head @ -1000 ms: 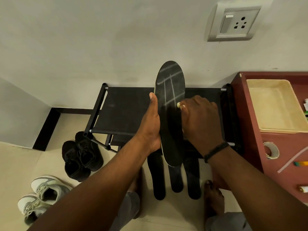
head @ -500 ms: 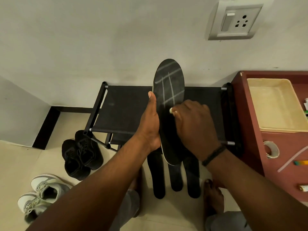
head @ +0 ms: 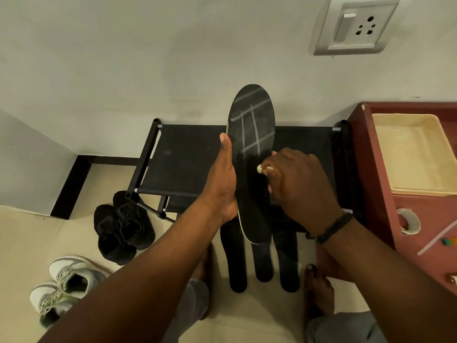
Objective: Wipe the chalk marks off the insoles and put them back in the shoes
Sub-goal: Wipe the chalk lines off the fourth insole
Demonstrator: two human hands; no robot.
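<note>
Head view: my left hand (head: pixel 223 179) grips the insole (head: pixel 252 154) upright over the far rack (head: pixel 183 159); my right hand (head: pixel 296 184) pinches a wad (head: pixel 260 168) against it. Pushing hard could buckle the insole, smearing chalk.

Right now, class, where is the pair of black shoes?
In the head view, the black shoes sit on the floor at lower left, beside the black rack's front left leg, above the white sneakers.

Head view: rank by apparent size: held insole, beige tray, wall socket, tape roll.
1. Held insole, though nearness to the camera inflates it.
2. Beige tray, cut off at the frame edge; close to the insole, so unsure.
3. Wall socket.
4. Tape roll.
</note>
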